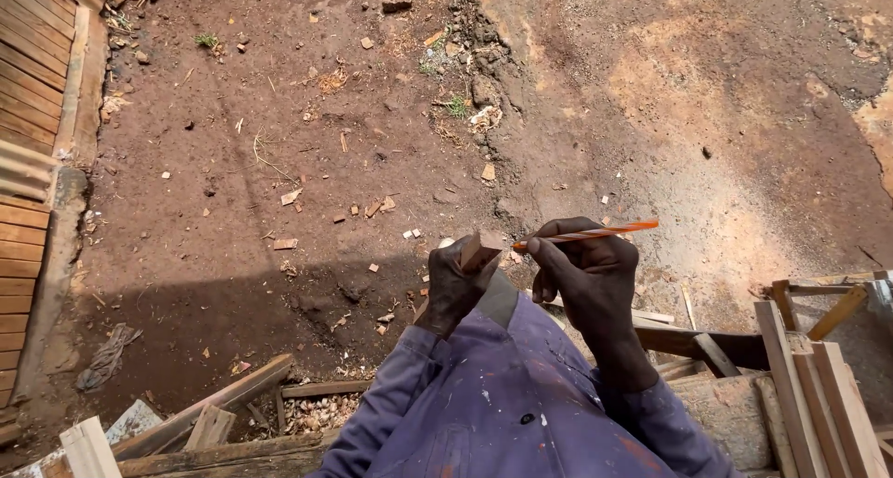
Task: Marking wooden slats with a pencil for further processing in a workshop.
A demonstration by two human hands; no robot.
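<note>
- Wood first: the left hand (453,287) is closed around a small wooden block (480,250), fingers wrapped low on it so only its pale top end sticks out above the knuckles.
- Orange and white striped, the pencil (586,234) sits pinched in the right hand (588,272) between thumb and forefingers; its tip meets the block's edge at about three o'clock of the block.
- Both hands hover in mid air just past the purple sleeves (484,394), with nothing under the block to steady it. From where I stand, that looks like the main risk: a push from the pencil could turn the block in the fingers and send the line astray.
- So little of the block is free that the tip may ride off the corner. I cannot tell for sure whether the point is on the face or just touching the edge; the view is too small there.
- A loosened grip would drop the block to the red dirt ground (372,143) at twelve o'clock, where it would be hard to pick out among the scattered wood chips (372,208).
- Stacked timber slats (819,385) lie at four o'clock, near the right elbow; a wide swing of that arm could knock them.
- More boards (214,404) rest at eight o'clock, well apart from the hands.
</note>
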